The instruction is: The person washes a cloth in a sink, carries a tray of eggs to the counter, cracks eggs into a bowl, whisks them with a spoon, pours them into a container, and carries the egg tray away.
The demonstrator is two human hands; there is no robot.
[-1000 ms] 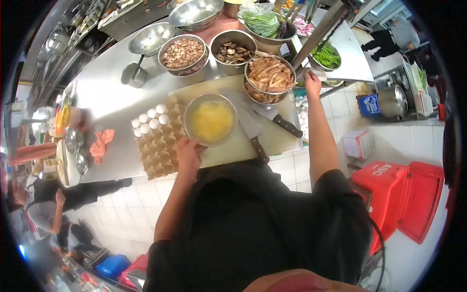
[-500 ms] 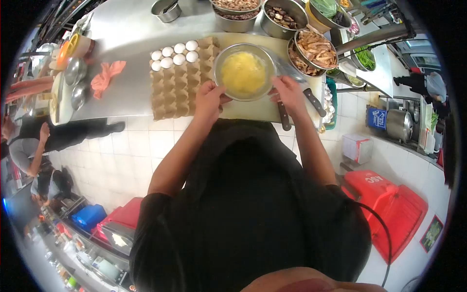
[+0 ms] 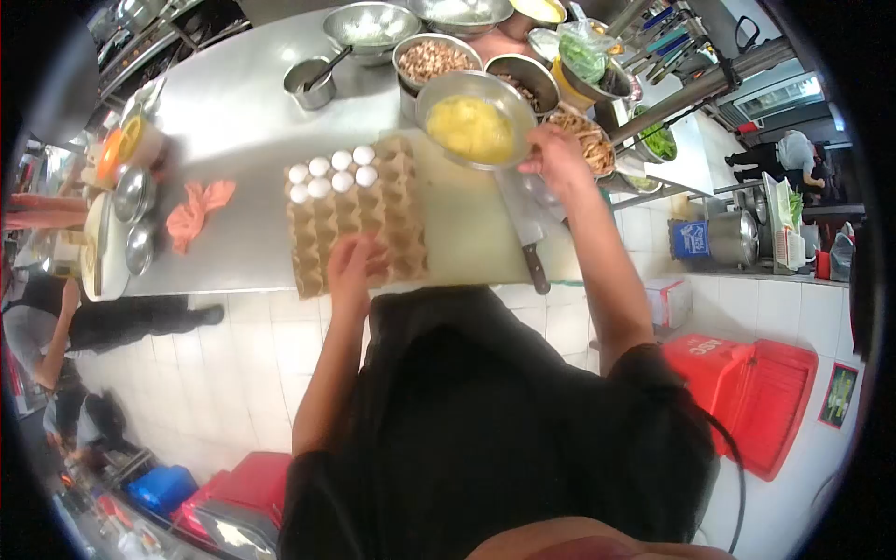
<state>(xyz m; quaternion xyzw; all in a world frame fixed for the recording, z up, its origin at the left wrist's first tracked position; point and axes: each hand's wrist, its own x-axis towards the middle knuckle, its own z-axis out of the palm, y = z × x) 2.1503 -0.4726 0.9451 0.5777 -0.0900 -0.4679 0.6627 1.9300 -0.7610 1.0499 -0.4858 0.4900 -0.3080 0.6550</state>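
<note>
A steel bowl holding yellow beaten egg is up at the back of the cutting board, in front of the tubs. My right hand grips its right rim, with the thumb and fingers closed on the edge. My left hand holds nothing; its fingers are apart, low over the front of the cardboard egg tray. Several white eggs sit in the tray's back left cups. On the pale cutting board, below my right hand, lies a knife with its dark handle toward me.
Steel tubs of chopped food and brown strips stand behind the bowl. A small pot with a ladle is at the back left. A pink cloth lies on the steel counter. Other people stand at the left and far right.
The bowl has moved away from me toward the tubs, held now by my right hand alone. My left hand has let go of its rim and moved left over the egg tray.
</note>
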